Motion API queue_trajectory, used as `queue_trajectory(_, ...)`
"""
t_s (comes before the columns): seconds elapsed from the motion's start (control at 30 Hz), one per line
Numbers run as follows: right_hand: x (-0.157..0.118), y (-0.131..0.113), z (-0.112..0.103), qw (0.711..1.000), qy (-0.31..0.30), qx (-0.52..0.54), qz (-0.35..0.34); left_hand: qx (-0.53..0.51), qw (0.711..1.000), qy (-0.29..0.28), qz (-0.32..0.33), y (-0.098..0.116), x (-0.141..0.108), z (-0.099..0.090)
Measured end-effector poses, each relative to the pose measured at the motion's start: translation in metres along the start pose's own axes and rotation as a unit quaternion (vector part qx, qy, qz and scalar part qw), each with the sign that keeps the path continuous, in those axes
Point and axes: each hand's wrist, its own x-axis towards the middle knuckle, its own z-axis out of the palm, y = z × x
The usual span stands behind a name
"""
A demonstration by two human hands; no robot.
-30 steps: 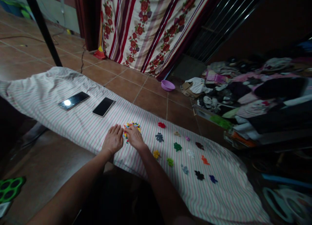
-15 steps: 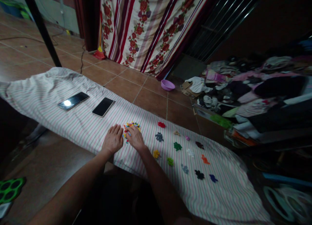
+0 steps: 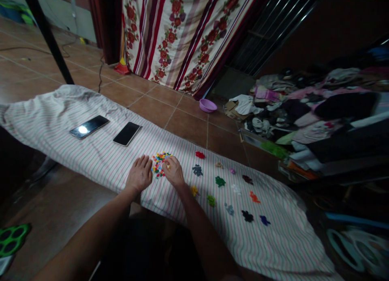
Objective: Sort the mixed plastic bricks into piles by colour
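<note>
A pile of small mixed-colour pieces (image 3: 158, 164) lies on the striped cloth (image 3: 179, 204). My left hand (image 3: 139, 173) rests flat on the cloth at the pile's left side, fingers extended, holding nothing. At the pile's right edge my right hand (image 3: 173, 170) has its fingers pinched together; anything between them is too small to make out. Further right lie sorted heaps, among them red pieces (image 3: 199, 155), dark grey pieces (image 3: 197, 170), green pieces (image 3: 220, 181), yellow pieces (image 3: 194, 190) and orange pieces (image 3: 254, 197).
Two phones, one with a bright reflection (image 3: 90, 127) and one dark (image 3: 127, 134), lie on the cloth to the left. Beyond it, a purple basin (image 3: 208, 106) stands on the tiled floor. Heaped clothes (image 3: 304, 110) fill the right background.
My right hand has moved right from over the mixed pile to its edge, its fingers now drawn together, uncovering more pieces. My left hand stays beside the pile.
</note>
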Motion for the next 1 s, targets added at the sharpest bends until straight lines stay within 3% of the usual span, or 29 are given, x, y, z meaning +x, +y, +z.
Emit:
queue_trajectory(0.3,-0.008,0.018,-0.015,0.992,0.057,0.062,0.09,0.013,1.0,-0.011,-0.001,0.001,0.001,-0.002)
queue_trajectory(0.6,-0.008,0.049,-0.028,0.964,0.125,0.135,0.191,0.021,1.0,-0.021,0.002,0.001,0.002,-0.004)
queue_trajectory(0.83,-0.005,0.069,-0.045,0.957,0.156,0.106,0.221,0.023,1.0,-0.019,0.002,0.0,0.001,-0.003)
queue_trajectory(1.0,-0.004,0.095,-0.068,0.954,0.204,0.005,0.221,0.019,1.0,-0.01,0.004,-0.001,0.001,-0.001)
